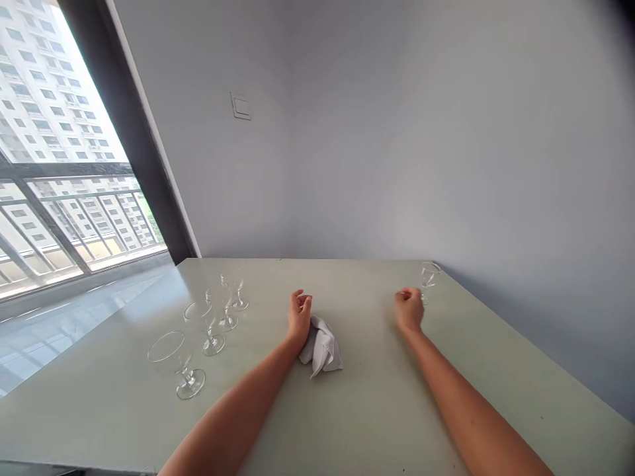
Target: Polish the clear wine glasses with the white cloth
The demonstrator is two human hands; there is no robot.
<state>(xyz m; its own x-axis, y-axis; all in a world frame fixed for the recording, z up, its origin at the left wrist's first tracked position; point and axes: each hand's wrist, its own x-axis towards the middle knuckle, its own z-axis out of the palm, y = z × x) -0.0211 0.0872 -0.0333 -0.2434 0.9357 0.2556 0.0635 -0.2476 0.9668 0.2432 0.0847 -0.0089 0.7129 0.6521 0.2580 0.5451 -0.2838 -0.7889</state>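
My left hand [299,316] is loosely curled with its fingers apart. A crumpled pale cloth [323,349] lies against the heel of that hand and its wrist; I see no fingers wrapped round it. Farther right, my right hand [409,308] is curled closed, with nothing visible in its fingers. Just beyond it stands a clear stemmed glass [430,274], its lower part close beside the knuckles. Whether hand and glass touch, I cannot tell. Several similar glasses stand upright in a row at the left, the nearest glass [171,354] being toward the front.
A pale, glossy table [370,403] carries everything. Grey walls [397,132] meet behind its far edge, with a light switch [241,106] on the left one. At far left, a dark-framed window opening shows a railing [94,198] and tall buildings [54,92].
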